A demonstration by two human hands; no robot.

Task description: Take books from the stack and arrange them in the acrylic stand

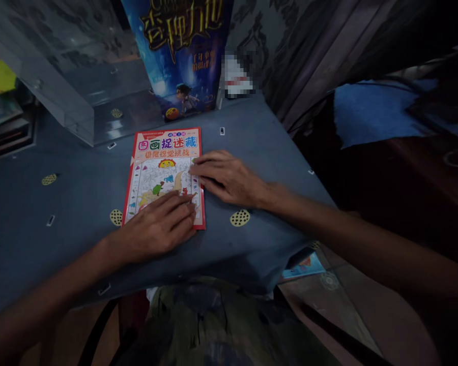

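Observation:
A picture-puzzle book (170, 175) with a red border, Chinese title characters and cartoon animals lies closed on the cloth-covered table. My left hand (160, 226) rests across its lower part, fingers stretched over the cover and hiding some of the bottom edge. From the right side, my right hand (232, 178) touches the book's right edge. Its fingertips lie on the cover, and the fingers are extended with small gaps between them. Neither hand has lifted the book from the table.
A tall blue book or box (187, 66) with gold characters stands behind the puzzle book. A clear plastic panel (53, 101) is at left, near stacked books (7, 122). The patterned blue tablecloth (76, 203) drops off at right. A blue cloth (377, 112) hangs beyond.

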